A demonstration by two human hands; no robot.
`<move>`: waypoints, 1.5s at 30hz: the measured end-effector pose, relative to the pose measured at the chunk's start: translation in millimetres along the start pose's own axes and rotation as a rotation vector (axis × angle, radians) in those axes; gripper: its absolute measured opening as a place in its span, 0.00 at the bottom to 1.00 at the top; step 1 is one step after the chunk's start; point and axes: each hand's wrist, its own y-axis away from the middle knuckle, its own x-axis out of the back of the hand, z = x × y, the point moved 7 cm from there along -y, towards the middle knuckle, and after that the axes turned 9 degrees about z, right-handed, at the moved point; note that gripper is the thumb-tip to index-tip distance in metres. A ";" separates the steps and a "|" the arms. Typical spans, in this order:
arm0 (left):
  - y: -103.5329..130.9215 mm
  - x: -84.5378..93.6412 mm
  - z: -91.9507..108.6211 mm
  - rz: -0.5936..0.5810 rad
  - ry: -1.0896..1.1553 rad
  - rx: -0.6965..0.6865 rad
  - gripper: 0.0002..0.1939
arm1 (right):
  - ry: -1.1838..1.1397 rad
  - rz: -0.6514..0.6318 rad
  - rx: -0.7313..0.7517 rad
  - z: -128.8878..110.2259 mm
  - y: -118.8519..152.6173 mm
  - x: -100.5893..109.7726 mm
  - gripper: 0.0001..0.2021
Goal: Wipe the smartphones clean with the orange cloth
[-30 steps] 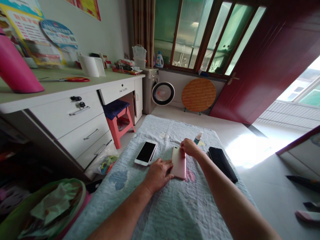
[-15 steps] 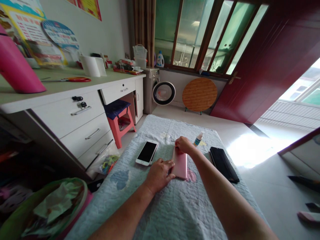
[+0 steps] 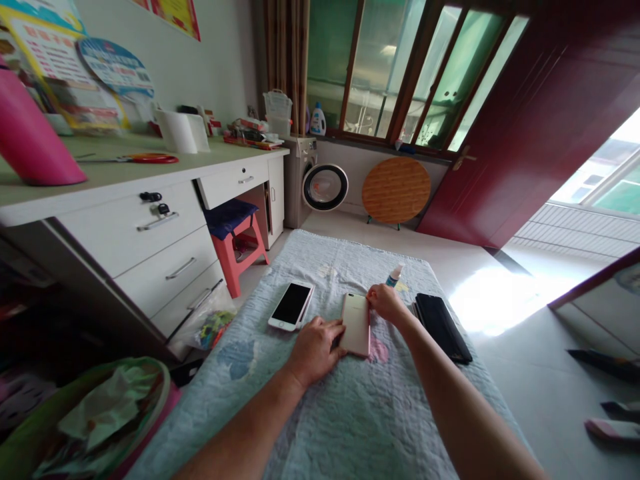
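A phone point(image 3: 355, 327) lies on the quilted cloth, its pale gold back up and a strip of pink cover point(image 3: 370, 333) along its right edge. My left hand point(image 3: 316, 350) rests at the phone's left edge, fingers stretched out and thumb apart near the lower corner. At the upper right corner, my right hand point(image 3: 387, 302) has its fingers closed on the pink cover's edge; the fingertips are partly hidden. Left of my hands lies a white phone point(image 3: 291, 307), screen up, with something under its right side. A small spray bottle point(image 3: 395, 275) is just beyond my right hand.
A black phone or wallet case point(image 3: 443, 327) lies on the right of the quilted cloth point(image 3: 320, 260). At left are a desk point(image 3: 200, 163), a red stool point(image 3: 243, 250) and a bin point(image 3: 165, 380). A washing machine point(image 3: 300, 177) stands behind, its door open.
The phone's back looked pink; now it shows pale gold, with pink only along the right edge. My right hand has moved right and nearer. My left hand has stayed by the phone's left edge.
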 end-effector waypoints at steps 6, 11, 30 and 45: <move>-0.2 -2.9 -2.4 0.001 0.018 -0.006 0.19 | -0.043 0.050 0.006 -7.6 39.1 1.7 0.09; 0.4 -5.0 -4.3 0.000 -0.014 0.004 0.21 | -0.148 0.052 0.003 -22.4 80.0 7.9 0.10; -0.4 -1.2 -0.8 0.011 0.018 -0.020 0.20 | -0.301 0.133 0.146 -46.0 61.7 8.7 0.10; -0.9 -0.6 -1.1 -0.038 0.026 0.018 0.18 | -0.145 0.126 0.076 -53.1 -3.6 -15.1 0.14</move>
